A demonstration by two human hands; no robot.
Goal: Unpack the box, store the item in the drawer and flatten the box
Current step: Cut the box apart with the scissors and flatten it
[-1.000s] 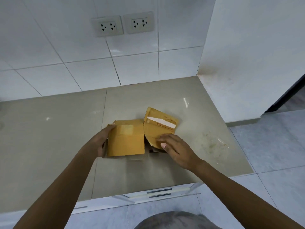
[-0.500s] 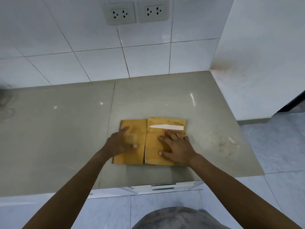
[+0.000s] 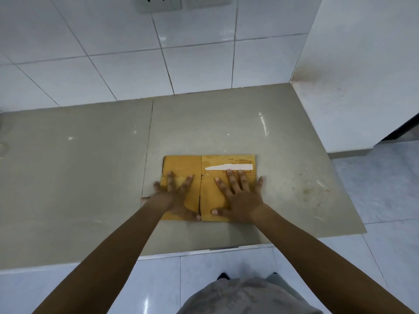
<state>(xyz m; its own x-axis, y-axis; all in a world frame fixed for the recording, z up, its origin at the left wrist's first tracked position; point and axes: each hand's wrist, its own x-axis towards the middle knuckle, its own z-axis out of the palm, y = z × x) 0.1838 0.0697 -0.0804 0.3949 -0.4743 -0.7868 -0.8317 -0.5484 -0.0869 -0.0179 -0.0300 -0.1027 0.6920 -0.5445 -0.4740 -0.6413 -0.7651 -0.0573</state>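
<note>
— While both palms bear down on it, where does the cardboard box (image 3: 209,188) lie?

— Flat on the grey-green surface (image 3: 90,177), toward its right half and near the front edge, just right of a thin seam in the slab. It is spread as two tan panels side by side, with a dark crease running between them from back to front.

— How are the hands placed?

— The left hand (image 3: 175,197) rests on the left panel, its outer fingers (image 3: 170,179) reaching past the box's left edge onto the surface. The right hand (image 3: 238,197) covers the near part of the right panel. The two thumbs point toward each other by the crease, close to the box's front edge.

— Are the fingers gripping anything?

— No. On both hands they are splayed wide and laid flat, released, pressing down on cardboard rather than closed around it.

— Any markings on the box?

— A white strip (image 3: 229,167), torn to a taper on its left end, crosses the far part of the right panel, over a faint printed frame. The right hand's middle fingertips touch the strip's lower edge.

— And the setting?

— White wall tiles (image 3: 192,64) rise behind the surface, with the bottom of a wall socket (image 3: 158,3) at the top of the frame. A white side wall (image 3: 362,75) closes the right end. Pale floor tiles (image 3: 385,189) show to the right and in front, and the person's grey garment (image 3: 244,298) fills the bottom centre.
</note>
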